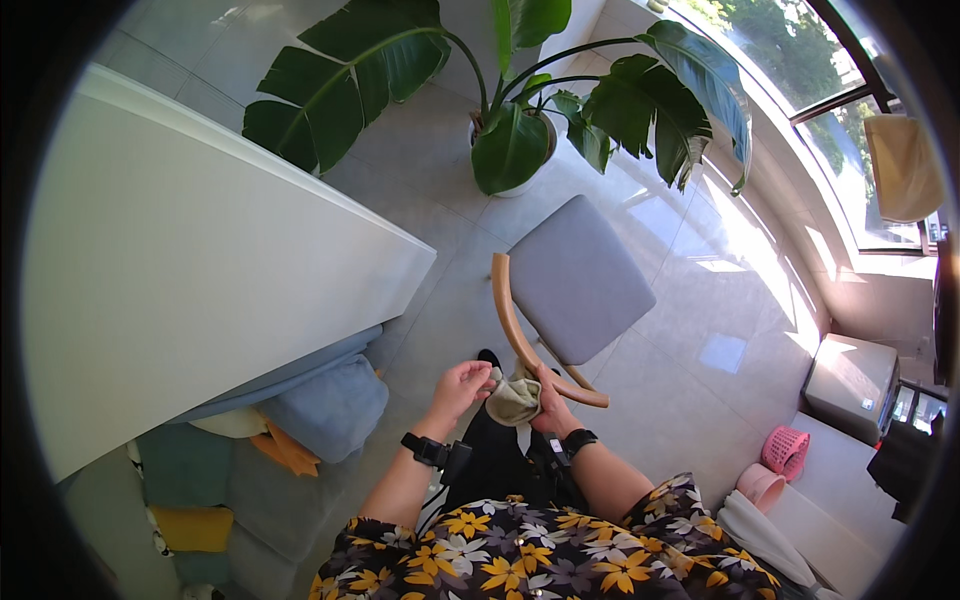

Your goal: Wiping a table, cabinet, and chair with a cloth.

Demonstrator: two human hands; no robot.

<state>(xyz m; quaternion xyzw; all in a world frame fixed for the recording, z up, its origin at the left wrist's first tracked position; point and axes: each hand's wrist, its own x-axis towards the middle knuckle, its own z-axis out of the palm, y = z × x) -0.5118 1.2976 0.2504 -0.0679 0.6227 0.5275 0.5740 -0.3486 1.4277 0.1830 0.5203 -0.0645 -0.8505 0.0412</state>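
Observation:
A crumpled pale green-grey cloth (pixel 514 400) hangs between my two hands, at the near side of a chair. The fingertips of my left hand (pixel 463 384) are pinched together at the cloth's left edge. My right hand (pixel 552 406) holds the cloth's other side, its fingers up against the curved wooden backrest (pixel 511 319) of the chair. How far those fingers wrap around the wood is hidden. The chair's grey padded seat (pixel 583 281) lies beyond the backrest, turned away from me.
A large potted plant (pixel 513 150) stands past the chair. At left is a white panel-like surface (pixel 225 262), with a sofa (pixel 274 487) and blue bedding (pixel 330 405) below it. Pink baskets (pixel 785 452) and a grey box-shaped appliance (pixel 851 386) are at right, near the window.

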